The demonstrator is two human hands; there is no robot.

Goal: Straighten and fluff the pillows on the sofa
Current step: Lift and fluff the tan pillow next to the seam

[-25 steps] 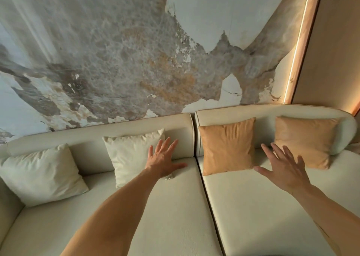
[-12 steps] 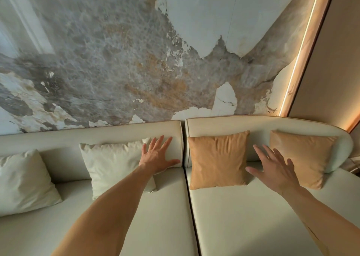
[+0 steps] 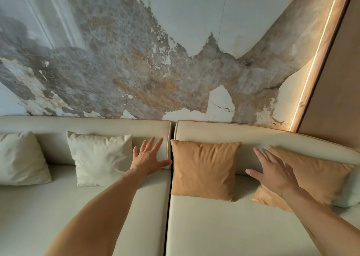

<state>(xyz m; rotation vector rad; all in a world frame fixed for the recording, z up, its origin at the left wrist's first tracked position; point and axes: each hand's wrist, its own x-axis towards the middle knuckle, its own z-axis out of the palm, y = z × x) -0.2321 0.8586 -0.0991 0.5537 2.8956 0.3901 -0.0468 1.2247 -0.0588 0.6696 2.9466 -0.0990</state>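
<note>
A cream sofa (image 3: 224, 226) carries several pillows leaning on its backrest. An orange pillow (image 3: 204, 168) stands upright in the middle, between my two hands. My left hand (image 3: 150, 157) is open with spread fingers just left of it, in front of the backrest. My right hand (image 3: 272, 171) is open to its right, held in front of a second orange pillow (image 3: 319, 176) that leans tilted. A cream pillow (image 3: 101, 158) stands left of my left hand, and another cream pillow (image 3: 21, 158) sits at the far left. Neither hand grips anything.
Behind the sofa rises a wall (image 3: 155, 61) with a peeling grey and ochre pattern. A lit strip (image 3: 315, 61) and a brown panel (image 3: 339, 80) stand at the right. A seam (image 3: 168, 207) splits the two seat cushions.
The view has closed in on the sofa and swung left. Both hands have reached further forward, so they flank the middle orange pillow, and the right hand overlaps the right orange pillow.
</note>
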